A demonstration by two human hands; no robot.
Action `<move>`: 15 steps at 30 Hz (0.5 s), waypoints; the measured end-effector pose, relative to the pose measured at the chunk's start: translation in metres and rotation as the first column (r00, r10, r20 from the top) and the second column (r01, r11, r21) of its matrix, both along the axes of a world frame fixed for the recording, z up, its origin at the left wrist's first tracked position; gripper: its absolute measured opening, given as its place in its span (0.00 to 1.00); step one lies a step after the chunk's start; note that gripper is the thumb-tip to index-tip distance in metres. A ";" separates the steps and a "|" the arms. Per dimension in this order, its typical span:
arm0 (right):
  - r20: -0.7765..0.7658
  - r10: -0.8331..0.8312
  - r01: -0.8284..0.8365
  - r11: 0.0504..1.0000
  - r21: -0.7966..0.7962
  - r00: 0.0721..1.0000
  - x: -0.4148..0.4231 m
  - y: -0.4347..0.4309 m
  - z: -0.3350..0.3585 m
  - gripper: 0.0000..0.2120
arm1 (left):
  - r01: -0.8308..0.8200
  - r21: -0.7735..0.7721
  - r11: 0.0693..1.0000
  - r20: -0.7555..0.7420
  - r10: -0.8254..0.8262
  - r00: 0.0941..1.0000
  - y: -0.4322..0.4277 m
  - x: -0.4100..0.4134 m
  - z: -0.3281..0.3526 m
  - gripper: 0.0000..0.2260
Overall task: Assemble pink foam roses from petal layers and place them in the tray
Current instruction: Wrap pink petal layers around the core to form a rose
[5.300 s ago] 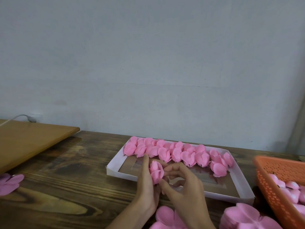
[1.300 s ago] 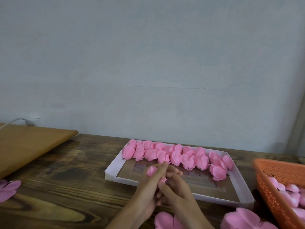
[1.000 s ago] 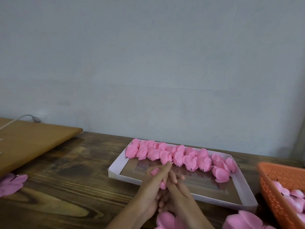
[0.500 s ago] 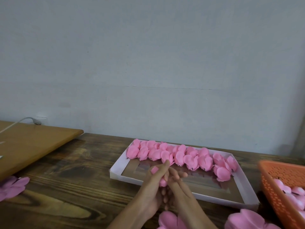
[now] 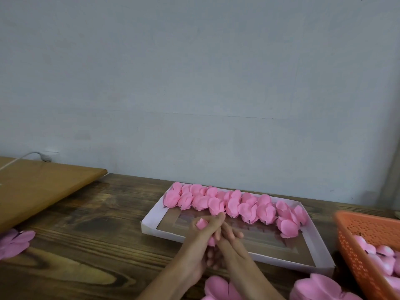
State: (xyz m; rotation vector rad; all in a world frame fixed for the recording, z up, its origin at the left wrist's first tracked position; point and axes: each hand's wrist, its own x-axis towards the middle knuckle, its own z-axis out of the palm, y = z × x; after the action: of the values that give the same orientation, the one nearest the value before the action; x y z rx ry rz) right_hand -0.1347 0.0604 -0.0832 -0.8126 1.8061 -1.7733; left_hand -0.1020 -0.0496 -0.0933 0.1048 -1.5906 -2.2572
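**Head view: both hands on one rose, over the tray's near edge**

Left hand is wrapped round a half-built rose — pink shows at the top of the fist and below it. Right hand pinches the rose's lower part, fingers curled against the left hand. Both are above the white tray. Finished roses line the tray's far side. Loose petal layers lie on the wooden table; an orange basket stands on the right.

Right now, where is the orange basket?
In the head view, the orange basket stands at the far right, just right of the white tray.
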 end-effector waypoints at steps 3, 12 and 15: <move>-0.488 -0.069 0.161 0.975 0.150 0.870 0.000 0.009 0.000 0.13 | -0.067 0.009 0.998 -0.053 0.067 0.996 0.001 -0.002 0.002 0.29; -0.903 -0.251 0.283 0.947 -0.154 0.348 -0.019 0.019 0.000 0.14 | -0.467 -0.340 0.817 -0.160 0.439 0.884 -0.009 -0.014 -0.007 0.22; -0.943 -0.188 0.250 0.961 -0.119 0.275 -0.014 0.016 -0.002 0.14 | -0.421 -0.341 0.840 -0.186 0.379 0.907 -0.007 -0.017 -0.012 0.11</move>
State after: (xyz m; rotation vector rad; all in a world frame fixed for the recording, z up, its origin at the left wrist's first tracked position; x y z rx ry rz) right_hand -0.1489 0.0767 -0.0849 -2.0028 2.7909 -1.3818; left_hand -0.1194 -0.0567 -0.1050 0.1867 -1.7210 -1.5874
